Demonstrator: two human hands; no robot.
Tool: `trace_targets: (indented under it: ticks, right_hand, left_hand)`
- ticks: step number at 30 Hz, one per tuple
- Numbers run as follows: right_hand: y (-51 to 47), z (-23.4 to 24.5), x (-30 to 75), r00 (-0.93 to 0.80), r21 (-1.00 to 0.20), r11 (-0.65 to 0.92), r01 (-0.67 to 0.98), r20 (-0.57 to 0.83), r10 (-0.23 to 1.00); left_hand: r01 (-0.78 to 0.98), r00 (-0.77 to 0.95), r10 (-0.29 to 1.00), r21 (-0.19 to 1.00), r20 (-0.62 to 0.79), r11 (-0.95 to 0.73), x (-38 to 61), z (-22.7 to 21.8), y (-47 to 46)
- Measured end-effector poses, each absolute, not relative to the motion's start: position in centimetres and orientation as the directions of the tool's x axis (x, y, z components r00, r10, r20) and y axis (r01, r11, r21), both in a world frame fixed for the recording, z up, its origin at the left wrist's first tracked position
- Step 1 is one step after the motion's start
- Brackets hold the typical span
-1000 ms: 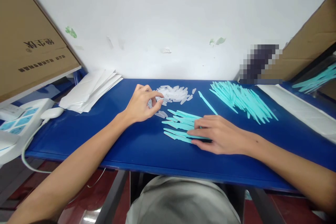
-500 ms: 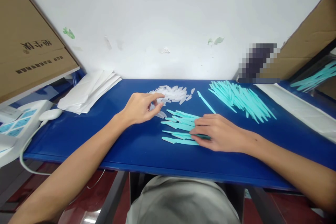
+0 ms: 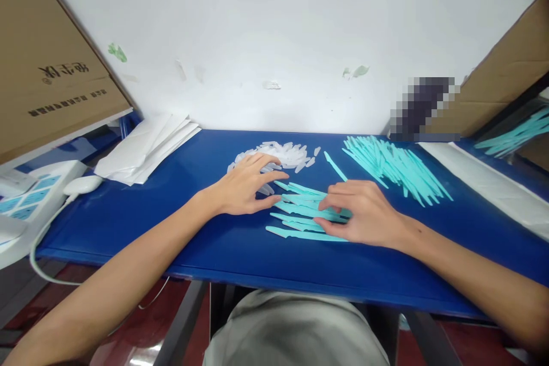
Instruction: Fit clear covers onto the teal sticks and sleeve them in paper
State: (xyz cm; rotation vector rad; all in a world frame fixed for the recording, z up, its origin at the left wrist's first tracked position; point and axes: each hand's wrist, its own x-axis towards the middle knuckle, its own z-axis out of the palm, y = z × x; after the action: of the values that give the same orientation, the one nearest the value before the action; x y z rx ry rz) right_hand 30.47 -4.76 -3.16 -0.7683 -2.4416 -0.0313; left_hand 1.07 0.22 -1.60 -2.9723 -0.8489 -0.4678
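Several turquoise eyebrow razors (image 3: 295,234) lie side by side on the blue table, their blade ends toward the left. Over their right halves hovers my right hand (image 3: 364,211), its thumb and curled fingers apart with razors beneath the gap; contact is hard to judge. My left hand (image 3: 246,186) is spread at the blade ends, with its thumb close to the upper razors. Behind it sits a pile of small translucent white caps (image 3: 291,154), partly covered by the hand. One single razor (image 3: 335,167) lies apart, beyond my right hand.
A larger heap of turquoise razors (image 3: 398,168) is at the right rear. White paper sheets (image 3: 148,148) lie at left, near a power strip (image 3: 38,200) with a plugged-in charger (image 3: 83,185). Cardboard boxes (image 3: 55,51) flank both sides, and a white wall (image 3: 266,40) closes the back.
My left hand has moved right and its fingers have spread toward the razors. My right hand's thumb and fingers have parted, and the row of razors shows more gaps.
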Motion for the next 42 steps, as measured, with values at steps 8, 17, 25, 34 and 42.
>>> trace_targets:
  ticks: [8,17,25,34,42]
  right_hand:
    - [-5.1,-2.7,30.2,-0.765,-0.115,0.854,0.508,0.396,0.508]
    - [-4.8,-3.0,30.3,-0.789,-0.143,0.854,0.501,0.329,0.518]
    - [-4.7,-3.2,30.4,-0.788,-0.198,0.845,0.496,0.306,0.534]
    - [-4.5,-3.1,30.6,-0.777,-0.209,0.834,0.511,0.304,0.552]
    - [-4.5,-3.0,30.7,-0.783,-0.207,0.822,0.531,0.252,0.569]
  left_hand:
    - [0.526,0.813,0.550,0.162,0.193,-0.835,1.1,-2.0,0.0]
    - [0.581,0.780,0.611,0.207,0.134,-0.787,0.4,-1.9,0.5]
    - [0.597,0.768,0.620,0.171,0.161,-0.784,0.1,-2.1,0.7]
    - [0.596,0.773,0.621,0.184,0.130,-0.781,0.2,-1.8,0.5]
    - [0.608,0.772,0.630,0.189,0.084,-0.771,0.1,-1.6,0.6]
